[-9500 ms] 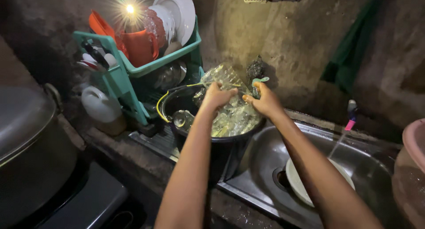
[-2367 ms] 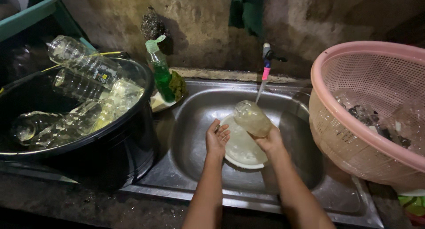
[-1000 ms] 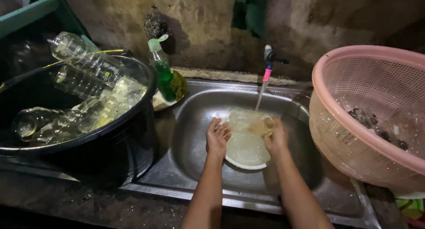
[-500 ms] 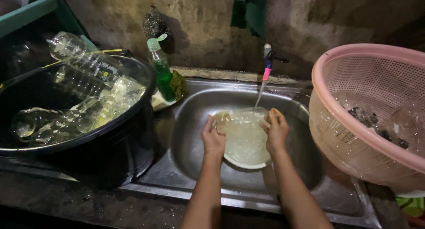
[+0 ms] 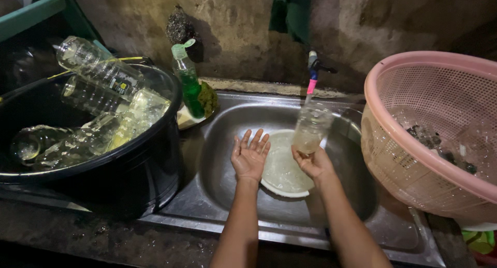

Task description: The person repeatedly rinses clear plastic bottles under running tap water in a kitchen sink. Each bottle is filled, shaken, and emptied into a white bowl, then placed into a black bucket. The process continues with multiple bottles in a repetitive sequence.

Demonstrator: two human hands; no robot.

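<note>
Right hand (image 5: 312,163) grips clear jar (image 5: 311,129) upright under tap (image 5: 312,74), probably filling; left hand (image 5: 250,155) spread wide, empty, at 9 o'clock of jar, over white bowl (image 5: 282,170) in sink (image 5: 222,159).

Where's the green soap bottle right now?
The green soap bottle stands at the sink's back-left corner, between the black tub and the tap.

Head cam, looks steeply down, close on sink (image 5: 233,195); only one view.
</note>
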